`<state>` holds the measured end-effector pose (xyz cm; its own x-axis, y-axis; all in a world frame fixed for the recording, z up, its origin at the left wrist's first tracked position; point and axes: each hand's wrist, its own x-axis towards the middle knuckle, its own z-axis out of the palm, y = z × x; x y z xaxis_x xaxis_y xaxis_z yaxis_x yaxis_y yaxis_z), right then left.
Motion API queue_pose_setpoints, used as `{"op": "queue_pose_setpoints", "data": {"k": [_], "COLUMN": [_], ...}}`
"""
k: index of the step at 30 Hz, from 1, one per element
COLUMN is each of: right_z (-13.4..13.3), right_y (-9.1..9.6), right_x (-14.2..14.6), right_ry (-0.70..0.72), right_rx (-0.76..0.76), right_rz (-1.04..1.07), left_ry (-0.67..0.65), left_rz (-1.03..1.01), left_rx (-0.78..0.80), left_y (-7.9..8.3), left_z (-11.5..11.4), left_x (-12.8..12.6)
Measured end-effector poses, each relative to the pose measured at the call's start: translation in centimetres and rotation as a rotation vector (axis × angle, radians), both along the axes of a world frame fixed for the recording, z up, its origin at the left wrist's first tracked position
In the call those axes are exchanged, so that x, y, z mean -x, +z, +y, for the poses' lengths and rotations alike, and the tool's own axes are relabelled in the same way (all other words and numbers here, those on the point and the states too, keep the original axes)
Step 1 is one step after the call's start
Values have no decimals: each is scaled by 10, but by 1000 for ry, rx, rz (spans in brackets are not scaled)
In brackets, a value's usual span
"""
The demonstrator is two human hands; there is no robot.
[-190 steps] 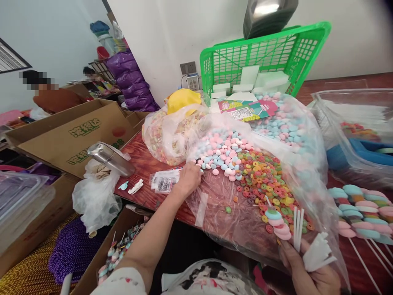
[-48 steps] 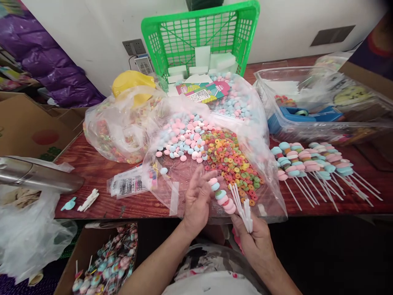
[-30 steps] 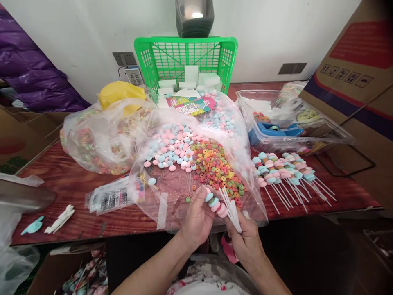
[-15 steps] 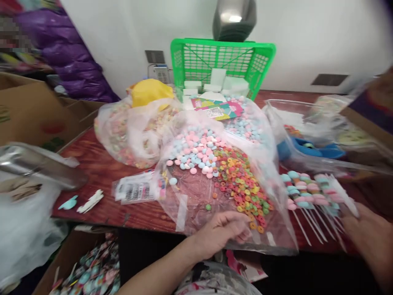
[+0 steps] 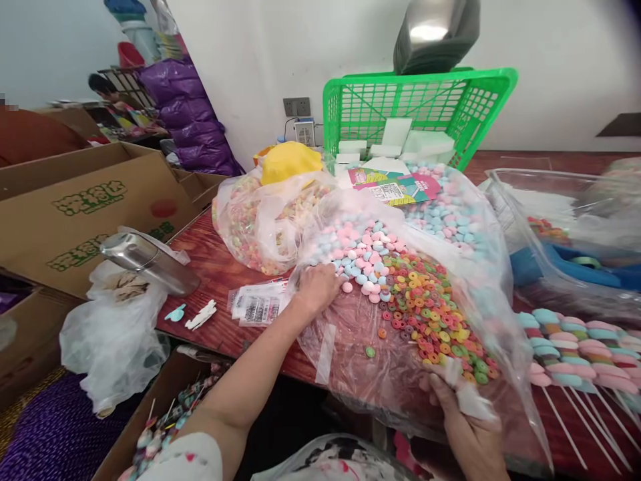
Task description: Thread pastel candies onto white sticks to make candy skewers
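Your left hand [image 5: 316,288] is down in the open clear bag [image 5: 345,354], fingers curled onto the edge of the pink and blue candies [image 5: 368,247]. Can't tell if it has one pinched. Your right hand [image 5: 468,427] is at the bag's near edge, closed around some white bits [image 5: 469,399], blurred through the plastic. The ring candies [image 5: 433,314] sit just right of the pink and blue ones, in the same bag.

Progress, as a guess: a row of filled candy sticks [image 5: 575,341] already lies on the right of the desk [image 5: 210,257], and more are in the box [image 5: 170,414] below. Plenty of loose candy is left.

The desk is red-brown wood and crowded: a green basket [image 5: 481,93] at the back, a clear tub [image 5: 505,190] on the right, a label pack [image 5: 258,307] beside your left hand. To the left are a cardboard box [image 5: 75,207], a metal flask [image 5: 145,257] and purple bags [image 5: 190,113]. The wall is white.
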<state>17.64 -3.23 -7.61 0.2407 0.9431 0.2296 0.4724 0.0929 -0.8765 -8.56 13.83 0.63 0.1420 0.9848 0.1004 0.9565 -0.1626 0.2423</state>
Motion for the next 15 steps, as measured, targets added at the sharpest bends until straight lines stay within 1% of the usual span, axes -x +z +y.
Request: {"op": "queue_pose_setpoints", "data": {"k": [2,3,5,6,8,10,12,15], "right_z": [4,5,5,5,3,4,7,14], "right_y": [-8,-9,-4,0,12,22,25,18], "right_x": [5,5,4,2,2,4,9,17], "right_ry": [130,166,172,147,111,134,160,146], "right_rx": [-110,-132,-86,-42,35,61,87,139], "right_rz": [-30,-33,38,128,376,587,671,666], "left_ry": [-38,-61,-100,-115,-134,-159,-201,-259], "left_rz": [12,2,-19,-33,-59,-92,-121,-131], "left_rx": [-13,-23,-45,-54,-67,-80,-102,-115], "left_y": [-9,-14,-21,-23,-27,-29,-31,-32], "left_z": [1,-1,-5,-7,-7,-6,-5,-6], "left_x": [-8,-11,-12,-10,-3,2,5,5]}}
